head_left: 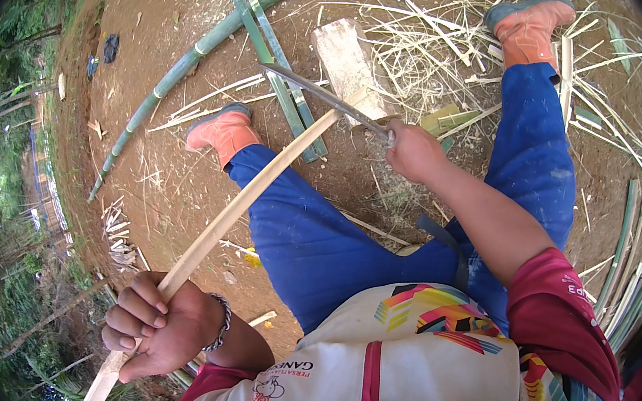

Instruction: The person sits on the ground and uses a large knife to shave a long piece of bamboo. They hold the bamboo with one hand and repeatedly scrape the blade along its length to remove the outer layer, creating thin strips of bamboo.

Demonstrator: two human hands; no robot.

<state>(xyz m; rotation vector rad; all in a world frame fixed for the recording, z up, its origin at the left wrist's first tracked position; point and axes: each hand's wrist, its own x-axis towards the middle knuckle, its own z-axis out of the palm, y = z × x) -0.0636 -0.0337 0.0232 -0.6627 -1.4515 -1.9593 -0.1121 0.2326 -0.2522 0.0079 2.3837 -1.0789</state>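
The strip (242, 203) slants across the space before the body, its long axis running from low on the person's left, up and away toward the right. The left hand (165, 330) is wrapped firmly about it close to the near end, a short butt sticking out behind the fist; from those fingers the rest lies ahead and to the right. The relation that matters is at the far end: there the knife (325, 98) crosses the strip, its blade pointing away and leftward. Whether the edge bites or only touches I cannot tell. The right hand (415, 152) is the nearer one to this crossing, just to its right, fingers closed on the knife's handle, which is mostly hidden. Beneath or just beside the crossing lies a wood block (347, 55); contact with it is unclear. Farther out, split green bamboo (280, 75) lies left of the block, shavings (436, 46) to its right, and a long pole (195, 49) beyond.
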